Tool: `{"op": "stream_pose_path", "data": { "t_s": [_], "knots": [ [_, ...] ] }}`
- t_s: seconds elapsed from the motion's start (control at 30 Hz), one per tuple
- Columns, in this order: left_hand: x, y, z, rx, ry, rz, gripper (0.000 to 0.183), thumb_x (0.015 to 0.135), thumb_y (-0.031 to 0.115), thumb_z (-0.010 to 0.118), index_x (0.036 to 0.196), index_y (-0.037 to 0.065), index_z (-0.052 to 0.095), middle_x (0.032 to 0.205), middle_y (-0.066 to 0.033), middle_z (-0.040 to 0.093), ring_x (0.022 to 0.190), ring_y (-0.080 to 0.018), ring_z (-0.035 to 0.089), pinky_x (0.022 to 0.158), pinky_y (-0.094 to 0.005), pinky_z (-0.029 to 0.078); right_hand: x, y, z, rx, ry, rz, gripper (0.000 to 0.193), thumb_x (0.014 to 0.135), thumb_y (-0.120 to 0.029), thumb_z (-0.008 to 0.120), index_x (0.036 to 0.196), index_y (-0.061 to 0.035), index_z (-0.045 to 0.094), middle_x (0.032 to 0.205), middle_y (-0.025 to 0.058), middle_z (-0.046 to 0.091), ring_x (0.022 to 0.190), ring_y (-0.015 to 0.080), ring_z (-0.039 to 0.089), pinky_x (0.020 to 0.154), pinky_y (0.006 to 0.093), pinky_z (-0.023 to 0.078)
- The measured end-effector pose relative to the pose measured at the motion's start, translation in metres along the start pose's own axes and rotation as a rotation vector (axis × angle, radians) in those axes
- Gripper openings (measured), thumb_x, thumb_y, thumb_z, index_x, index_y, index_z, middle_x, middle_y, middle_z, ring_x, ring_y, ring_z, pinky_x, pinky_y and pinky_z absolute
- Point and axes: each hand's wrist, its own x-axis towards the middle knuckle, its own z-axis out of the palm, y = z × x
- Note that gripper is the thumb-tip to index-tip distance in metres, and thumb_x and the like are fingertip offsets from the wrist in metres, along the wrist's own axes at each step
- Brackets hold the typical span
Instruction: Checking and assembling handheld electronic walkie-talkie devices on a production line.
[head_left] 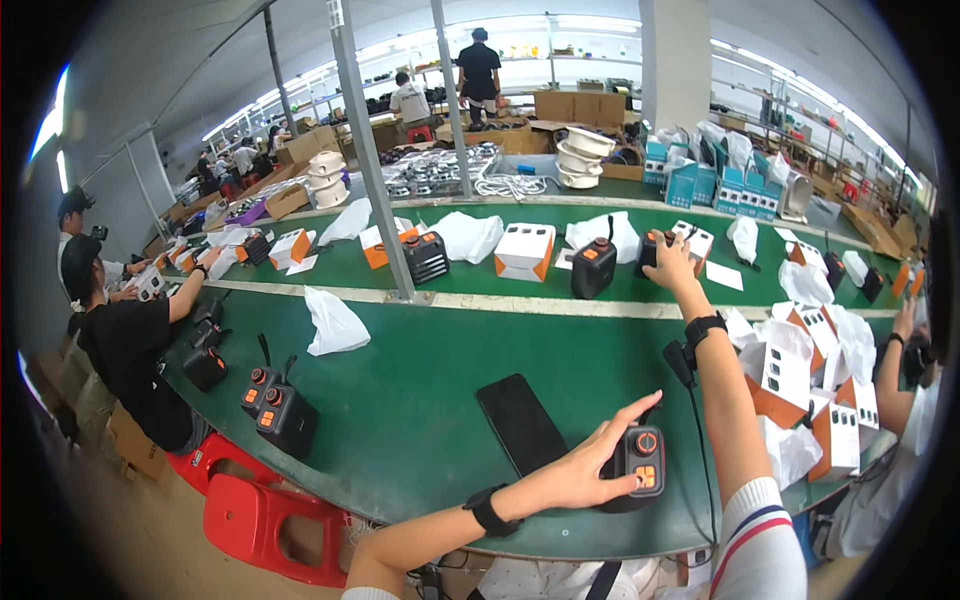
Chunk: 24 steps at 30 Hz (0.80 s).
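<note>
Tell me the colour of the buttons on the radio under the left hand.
Orange buttons on the black radio, head view.

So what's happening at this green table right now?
A person works at a long green table. Their left hand rests on a black device with orange buttons at the near edge; their right hand reaches far across to grip another black device. A dark flat pad lies nearby, with white-and-orange boxes beyond.

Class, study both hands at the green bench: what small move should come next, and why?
Probably draw the right hand back with the far black device it grips, since the arm is fully stretched. The left hand already rests on the near black device.
</note>
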Motion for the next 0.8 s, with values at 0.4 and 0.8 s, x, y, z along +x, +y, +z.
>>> {"op": "stream_pose_path", "data": {
  "t_s": [0.4, 0.8],
  "knots": [
    [-0.013, 0.043, 0.025, 0.540, 0.027, -0.169, 0.066, 0.085, 0.031, 0.065, 0.142, 0.018, 0.034, 0.139, -0.0300, 0.021, 0.110, -0.0489, 0.048, 0.099, -0.0469, 0.043, 0.032, 0.038, -0.010, -0.086, -0.086, 0.041, 0.103, 0.053, -0.035, 0.089, 0.140, -0.0157, 0.036, 0.148, 0.0233, 0.026, 0.125, 0.0503, 0.039, 0.097, 0.0567, 0.042],
    [0.042, 0.007, -0.050, 0.857, 0.189, -0.412, 0.060, 0.079, 0.020, 0.070, 0.130, 0.016, 0.038, 0.131, -0.0392, 0.025, 0.094, -0.0545, 0.057, 0.086, -0.0498, 0.052, -0.038, 0.037, -0.075, 0.109, 0.036, -0.100, 0.088, 0.047, -0.029, 0.090, 0.121, -0.0167, 0.045, 0.120, 0.0152, 0.056, 0.111, 0.0407, 0.056, 0.095, 0.0636, 0.031]
  ]
}}
